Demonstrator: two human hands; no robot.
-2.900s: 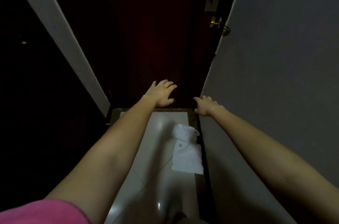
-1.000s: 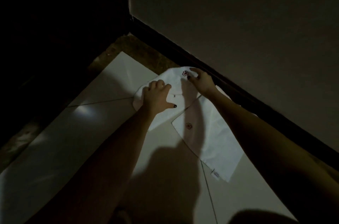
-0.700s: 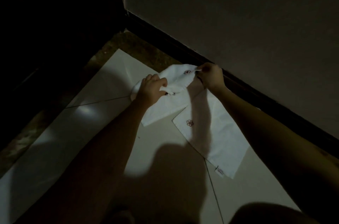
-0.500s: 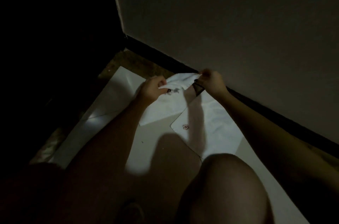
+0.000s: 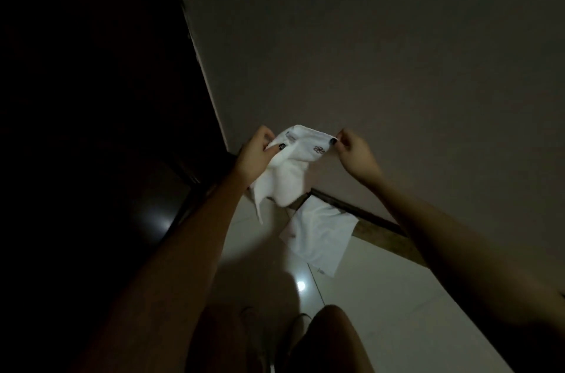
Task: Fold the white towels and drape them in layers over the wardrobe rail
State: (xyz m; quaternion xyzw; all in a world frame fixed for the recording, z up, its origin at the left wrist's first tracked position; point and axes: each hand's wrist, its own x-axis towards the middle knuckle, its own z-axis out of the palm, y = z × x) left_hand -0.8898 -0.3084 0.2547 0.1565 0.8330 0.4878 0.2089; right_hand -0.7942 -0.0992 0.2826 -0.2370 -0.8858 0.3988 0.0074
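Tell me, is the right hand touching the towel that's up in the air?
Touching. The head view shows the right hand pinching a top corner of the lifted towel between thumb and finger.

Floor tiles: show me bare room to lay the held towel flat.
Widest bare tile lies right of the floor towel, below the brown border strip. A narrower patch sits between that towel and the left forearm. Crowded where that towel lies against the strip.
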